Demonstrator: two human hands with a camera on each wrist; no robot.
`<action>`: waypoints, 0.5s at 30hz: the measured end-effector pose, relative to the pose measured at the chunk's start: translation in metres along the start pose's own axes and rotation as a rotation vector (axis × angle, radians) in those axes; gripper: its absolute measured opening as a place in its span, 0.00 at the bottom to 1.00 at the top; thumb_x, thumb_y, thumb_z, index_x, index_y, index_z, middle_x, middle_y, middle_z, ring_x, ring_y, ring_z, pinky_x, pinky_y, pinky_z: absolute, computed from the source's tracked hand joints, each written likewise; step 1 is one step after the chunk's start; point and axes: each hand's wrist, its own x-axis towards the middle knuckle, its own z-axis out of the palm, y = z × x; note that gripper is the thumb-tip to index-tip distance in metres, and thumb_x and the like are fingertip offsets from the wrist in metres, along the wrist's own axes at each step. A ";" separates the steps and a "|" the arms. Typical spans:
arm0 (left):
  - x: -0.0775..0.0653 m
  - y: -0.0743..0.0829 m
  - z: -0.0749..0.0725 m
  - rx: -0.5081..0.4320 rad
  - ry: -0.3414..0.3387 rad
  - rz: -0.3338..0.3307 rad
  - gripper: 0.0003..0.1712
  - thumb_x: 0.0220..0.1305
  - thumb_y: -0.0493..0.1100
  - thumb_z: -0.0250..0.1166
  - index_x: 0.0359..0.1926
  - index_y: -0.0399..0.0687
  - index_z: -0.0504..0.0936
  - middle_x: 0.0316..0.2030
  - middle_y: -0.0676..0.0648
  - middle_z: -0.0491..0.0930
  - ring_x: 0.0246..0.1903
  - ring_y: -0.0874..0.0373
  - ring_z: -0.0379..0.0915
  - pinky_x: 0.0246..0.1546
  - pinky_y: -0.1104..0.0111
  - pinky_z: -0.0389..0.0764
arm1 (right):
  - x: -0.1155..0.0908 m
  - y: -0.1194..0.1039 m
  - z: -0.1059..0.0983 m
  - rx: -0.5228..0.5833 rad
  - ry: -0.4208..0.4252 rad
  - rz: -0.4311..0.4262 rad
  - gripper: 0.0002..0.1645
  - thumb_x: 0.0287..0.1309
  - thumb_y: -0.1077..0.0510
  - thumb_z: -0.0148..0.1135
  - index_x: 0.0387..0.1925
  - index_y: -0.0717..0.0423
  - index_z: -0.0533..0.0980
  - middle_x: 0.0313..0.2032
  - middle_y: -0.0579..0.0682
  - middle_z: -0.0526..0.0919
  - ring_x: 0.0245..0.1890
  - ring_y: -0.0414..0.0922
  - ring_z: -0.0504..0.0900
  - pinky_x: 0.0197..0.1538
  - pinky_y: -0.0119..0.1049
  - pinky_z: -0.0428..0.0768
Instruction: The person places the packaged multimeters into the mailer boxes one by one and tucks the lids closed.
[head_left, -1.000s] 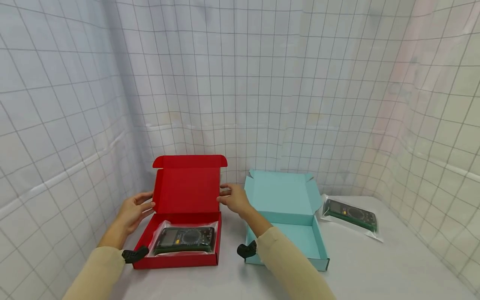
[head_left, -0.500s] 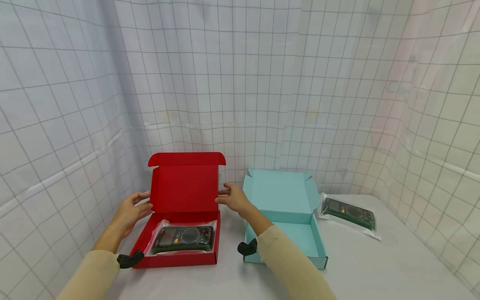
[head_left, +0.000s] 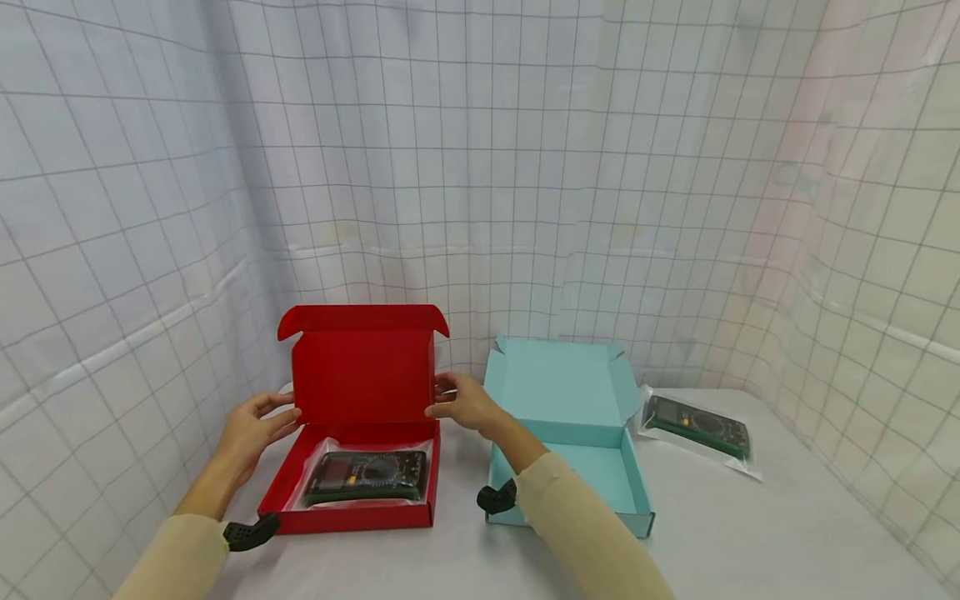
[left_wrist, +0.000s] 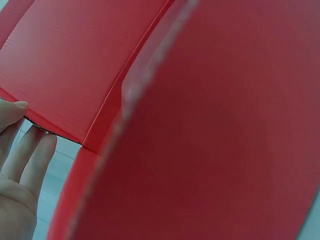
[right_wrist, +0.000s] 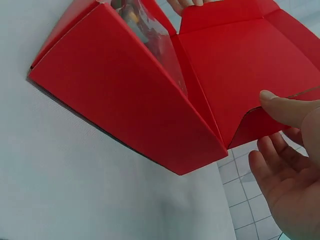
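Observation:
A red cardboard box stands at the left with its lid raised. Inside lies a dark green multimeter in a clear plastic bag. My left hand pinches the lid's left edge; in the left wrist view its thumb is on the inner side and the fingers are behind. At the opposite edge my right hand pinches the lid, its thumb on the side flap and the other fingers behind.
To the right stands an open light blue box, its lid leaning back. Beyond it a second bagged multimeter lies on the white table. White gridded curtains enclose the back and sides.
The red lid has swung a little forward, with its flap tipping toward me and the side flaps folding inward. Both hands have moved slightly along with it. The light blue box stays put.

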 end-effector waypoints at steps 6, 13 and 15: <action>-0.005 0.002 -0.005 0.052 -0.031 -0.001 0.16 0.73 0.35 0.66 0.52 0.24 0.78 0.43 0.57 0.84 0.38 0.60 0.87 0.40 0.69 0.86 | -0.004 0.000 0.000 -0.045 -0.020 -0.012 0.31 0.60 0.62 0.74 0.63 0.59 0.74 0.53 0.48 0.82 0.55 0.50 0.80 0.55 0.44 0.84; -0.010 0.005 -0.006 0.208 -0.054 -0.003 0.26 0.73 0.38 0.67 0.61 0.22 0.72 0.54 0.42 0.81 0.41 0.59 0.87 0.43 0.69 0.86 | -0.008 0.000 0.000 -0.101 -0.025 -0.067 0.30 0.58 0.63 0.76 0.61 0.58 0.76 0.51 0.47 0.83 0.58 0.57 0.80 0.53 0.42 0.85; -0.013 0.005 -0.006 0.264 -0.061 -0.008 0.29 0.72 0.40 0.68 0.64 0.24 0.71 0.59 0.34 0.77 0.43 0.61 0.85 0.44 0.69 0.85 | -0.009 0.001 0.000 -0.124 -0.032 -0.087 0.31 0.57 0.63 0.76 0.62 0.57 0.76 0.52 0.47 0.83 0.59 0.59 0.79 0.54 0.42 0.84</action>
